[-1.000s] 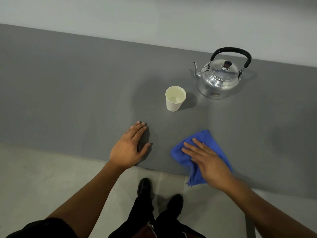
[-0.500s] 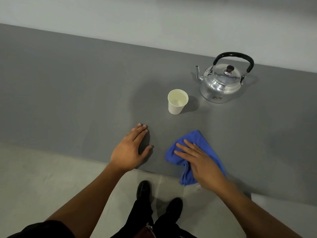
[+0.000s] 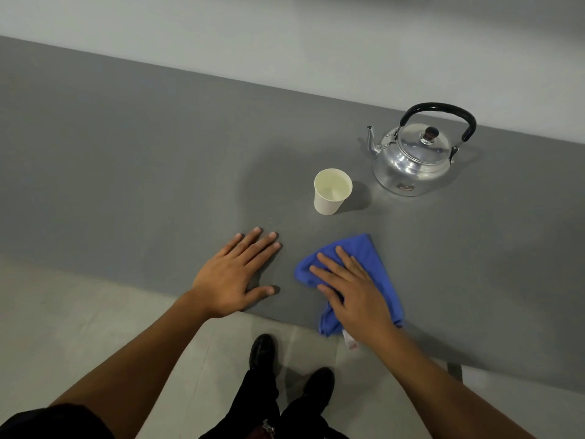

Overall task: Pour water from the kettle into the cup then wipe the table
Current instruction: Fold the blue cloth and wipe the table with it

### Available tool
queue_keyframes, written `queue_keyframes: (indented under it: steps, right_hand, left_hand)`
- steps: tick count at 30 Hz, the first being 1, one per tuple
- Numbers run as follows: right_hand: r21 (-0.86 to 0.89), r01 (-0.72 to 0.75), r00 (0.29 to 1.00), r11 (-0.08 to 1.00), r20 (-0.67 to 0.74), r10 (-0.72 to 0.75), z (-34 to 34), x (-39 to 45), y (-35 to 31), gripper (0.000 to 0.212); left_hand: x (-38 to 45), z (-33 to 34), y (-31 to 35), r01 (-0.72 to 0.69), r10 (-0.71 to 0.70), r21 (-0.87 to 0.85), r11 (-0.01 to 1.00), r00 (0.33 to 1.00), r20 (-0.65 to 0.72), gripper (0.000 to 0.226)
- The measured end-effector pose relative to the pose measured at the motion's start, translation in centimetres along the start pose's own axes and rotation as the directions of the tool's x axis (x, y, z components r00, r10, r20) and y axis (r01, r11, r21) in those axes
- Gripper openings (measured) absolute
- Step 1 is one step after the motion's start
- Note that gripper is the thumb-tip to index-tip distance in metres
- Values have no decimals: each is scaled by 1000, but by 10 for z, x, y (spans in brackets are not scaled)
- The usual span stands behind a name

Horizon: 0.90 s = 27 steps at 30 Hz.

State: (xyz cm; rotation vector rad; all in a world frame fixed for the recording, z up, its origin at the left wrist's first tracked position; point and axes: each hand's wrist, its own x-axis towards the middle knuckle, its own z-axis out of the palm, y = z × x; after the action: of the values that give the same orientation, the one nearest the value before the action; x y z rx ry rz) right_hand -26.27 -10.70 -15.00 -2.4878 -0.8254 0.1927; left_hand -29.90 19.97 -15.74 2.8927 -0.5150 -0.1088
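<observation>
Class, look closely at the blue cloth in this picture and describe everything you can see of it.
The blue cloth is a soft, fuzzy-looking fabric, crumpled into a rough triangle. It lies on the grey table near its front edge, with its lower corner bunched and hanging slightly over that edge, where a small white tag shows. The right hand rests flat on it, fingers straight and spread. It lies apart from the paper cup and the left hand.

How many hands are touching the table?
2. The left hand rests flat on the bare grey table; the right hand presses on the blue cloth lying near the table's front edge.
</observation>
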Motion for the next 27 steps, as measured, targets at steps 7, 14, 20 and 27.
queue_keyframes:
  steps: [7, 14, 20, 27]
  right_hand:
    - [89, 52, 999, 995, -12, -51, -28, -17, 43, 37]
    - [93, -69, 997, 993, -33, 72, -1, 35, 6, 42]
    - [139, 211, 964, 968, 136, -230, -2, -1, 3, 39]
    - [136, -32, 998, 990, -50, 39, -21, 23, 38, 40]
  left_hand:
    - [-4, -6, -16, -55, 55, 20, 998, 998, 19, 84]
    - [-4, -9, -16, -33, 34, -40, 999, 999, 20, 83]
    - [-5, -9, -15, -30, 31, -60, 998, 999, 13, 82]
    - [-5, -8, -16, -36, 36, -68, 997, 999, -1, 81]
